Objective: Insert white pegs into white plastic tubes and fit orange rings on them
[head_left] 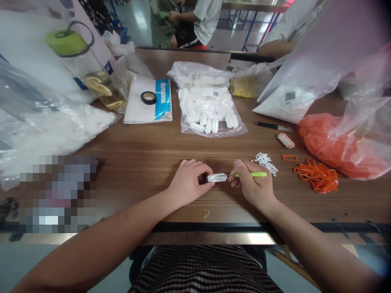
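Between thumb and fingers, my left hand [191,181] grips one end of a small white plastic casing [217,178] with dark slots on its face. My right hand [255,185] pinches a thin tool with a lime-green handle [259,174]. The tool's slim dark shaft points left and meets the casing's right end; its very tip is hard to make out. Right behind my right hand lies a pile of tiny white pieces [266,163]. Farther right are a heap of orange rectangular frames [317,176], a single orange frame [289,158] and a white casing with orange edging [286,140].
A clear bag of white casings [210,108] lies at the back middle. A black-handled knife [271,126] rests near a bag of orange parts [345,146]. At left stand a green-lidded bottle [88,65], a notebook with black tape [148,97] and a bag of white parts [55,130].
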The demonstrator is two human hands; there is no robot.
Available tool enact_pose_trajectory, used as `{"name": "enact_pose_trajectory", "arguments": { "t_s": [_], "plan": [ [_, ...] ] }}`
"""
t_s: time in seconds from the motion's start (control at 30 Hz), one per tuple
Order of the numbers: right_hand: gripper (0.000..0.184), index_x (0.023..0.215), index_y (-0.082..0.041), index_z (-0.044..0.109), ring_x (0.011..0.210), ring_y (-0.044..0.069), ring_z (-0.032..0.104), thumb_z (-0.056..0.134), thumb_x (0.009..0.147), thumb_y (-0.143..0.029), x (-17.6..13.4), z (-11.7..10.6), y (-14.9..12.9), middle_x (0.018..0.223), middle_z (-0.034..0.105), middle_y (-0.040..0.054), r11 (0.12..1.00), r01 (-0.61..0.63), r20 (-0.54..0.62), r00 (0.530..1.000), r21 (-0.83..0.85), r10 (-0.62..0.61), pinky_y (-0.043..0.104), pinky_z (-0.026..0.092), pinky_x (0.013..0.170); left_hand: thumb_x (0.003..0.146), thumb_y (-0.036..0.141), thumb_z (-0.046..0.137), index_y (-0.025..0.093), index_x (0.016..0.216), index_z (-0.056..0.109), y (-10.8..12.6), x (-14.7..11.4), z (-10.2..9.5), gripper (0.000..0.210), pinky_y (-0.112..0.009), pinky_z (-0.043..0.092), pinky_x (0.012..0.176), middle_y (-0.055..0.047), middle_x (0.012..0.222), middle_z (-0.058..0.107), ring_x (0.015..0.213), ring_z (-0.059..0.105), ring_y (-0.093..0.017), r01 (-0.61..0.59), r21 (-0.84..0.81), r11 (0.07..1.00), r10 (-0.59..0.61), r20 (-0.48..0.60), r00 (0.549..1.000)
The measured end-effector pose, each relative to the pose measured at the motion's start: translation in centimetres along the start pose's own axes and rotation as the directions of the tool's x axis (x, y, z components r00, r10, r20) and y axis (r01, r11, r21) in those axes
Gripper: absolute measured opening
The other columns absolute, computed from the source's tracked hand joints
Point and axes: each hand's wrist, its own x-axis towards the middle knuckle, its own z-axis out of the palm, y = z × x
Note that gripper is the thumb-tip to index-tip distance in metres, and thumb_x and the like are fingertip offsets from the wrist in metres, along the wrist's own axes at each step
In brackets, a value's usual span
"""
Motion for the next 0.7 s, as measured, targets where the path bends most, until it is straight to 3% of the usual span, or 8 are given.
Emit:
{"name": "enact_pose_trajectory", "arguments": {
  "t_s": [0.13,0.37,0.53,0.7],
  "plan": [
    [0.042,0.065,-0.018,0.062,0.047,0.009,0.059,0.047,0.099,-0.037,0.0,0.2,-0.4,0.059,0.064,0.0005,0.998,0.019,-0.005,1.0,-0.067,-0.019,0.023,0.047,0.049,0.081,0.026,0.07,0.022,0.083,0.064,0.1,0.0,0.0,0.008,-0.037,0.035,0.08,0.003,0.08,0.068,0.08,0.057,-0.019,-0.002,0.0,1.0,0.002,-0.01,1.0],
    [0.039,0.062,-0.02,0.06,0.049,0.01,0.057,0.051,0.098,-0.032,-0.6,0.2,-1.2,0.055,0.061,-0.0001,0.941,0.24,0.094,0.97,-0.24,-0.224,0.025,0.044,0.052,0.079,0.027,0.072,0.022,0.084,0.064,-0.1,0.1,0.2,0.01,-0.038,0.035,0.082,0.002,0.085,0.069,0.083,0.058,-0.019,0.021,-0.004,1.0,-0.021,-0.009,1.0],
    [0.037,0.066,-0.019,0.064,0.048,0.009,0.059,0.049,0.099,-0.031,-0.6,-0.5,-0.8,0.06,0.065,0.0002,0.984,0.145,-0.019,0.989,-0.099,-0.148,0.024,0.046,0.051,0.08,0.026,0.071,0.023,0.083,0.064,0.1,0.0,0.2,0.008,-0.037,0.035,0.081,0.003,0.081,0.067,0.08,0.057,-0.018,0.008,0.003,1.0,-0.008,-0.019,1.0],
    [0.039,0.066,-0.018,0.065,0.045,0.008,0.059,0.05,0.099,-0.033,-0.3,-0.5,-0.3,0.057,0.064,-0.0001,0.996,0.081,-0.017,0.996,-0.049,-0.082,0.023,0.047,0.049,0.08,0.025,0.071,0.023,0.084,0.064,-0.1,-0.1,0.2,0.009,-0.037,0.035,0.081,0.003,0.081,0.067,0.081,0.057,-0.018,-0.004,-0.007,1.0,0.004,-0.018,1.0]
  ]
}}
